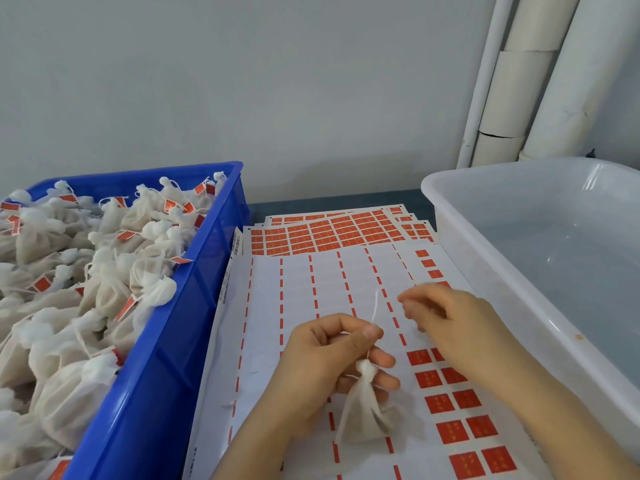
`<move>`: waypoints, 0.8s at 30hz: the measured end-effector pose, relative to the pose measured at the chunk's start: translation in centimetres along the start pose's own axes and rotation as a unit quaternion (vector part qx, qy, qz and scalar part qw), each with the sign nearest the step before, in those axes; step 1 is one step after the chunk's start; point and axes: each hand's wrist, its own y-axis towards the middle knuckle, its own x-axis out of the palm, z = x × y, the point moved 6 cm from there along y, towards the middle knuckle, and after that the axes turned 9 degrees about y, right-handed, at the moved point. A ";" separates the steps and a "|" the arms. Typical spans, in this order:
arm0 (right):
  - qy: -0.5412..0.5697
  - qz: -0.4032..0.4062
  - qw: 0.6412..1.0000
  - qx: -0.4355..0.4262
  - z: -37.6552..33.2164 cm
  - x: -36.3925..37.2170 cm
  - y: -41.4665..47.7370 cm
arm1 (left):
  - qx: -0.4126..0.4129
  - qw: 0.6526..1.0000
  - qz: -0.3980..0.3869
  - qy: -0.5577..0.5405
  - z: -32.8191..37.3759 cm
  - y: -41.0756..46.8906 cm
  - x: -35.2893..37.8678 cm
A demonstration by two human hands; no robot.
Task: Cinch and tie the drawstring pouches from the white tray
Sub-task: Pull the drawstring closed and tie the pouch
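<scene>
The pouch point(363, 410) is hanging just beneath the left hand point(329, 368), over the label sheets point(294, 306) that are lying under both hands. The drawstring point(375, 306) is running up from the pouch's neck, through the left hand's pinching thumb and forefinger, and on beyond them. The right hand point(450, 327) is hovering just right of the left hand and a little farther out. A crate point(156, 375) is sitting left of the left hand, with a pile of pouches point(86, 271) lying in it. The tray point(502, 292) is sitting just right of the right hand. Pipes point(519, 81) are standing far behind the right hand, against the wall point(277, 81).
</scene>
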 end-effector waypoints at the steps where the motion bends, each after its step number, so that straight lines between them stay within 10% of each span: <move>1: -0.082 -0.023 0.996 0.023 0.4 0.1 -0.4 | 0.000 1.000 0.003 -0.001 0.1 0.0 -0.1; 8: -0.227 -0.140 0.960 0.088 2.3 3.6 -4.0 | 0.028 0.999 0.010 -0.029 1.1 -0.3 -0.8; 24: -0.183 -0.001 0.983 0.003 1.7 5.4 -1.6 | 0.066 0.992 0.085 -0.058 2.5 -1.7 -3.3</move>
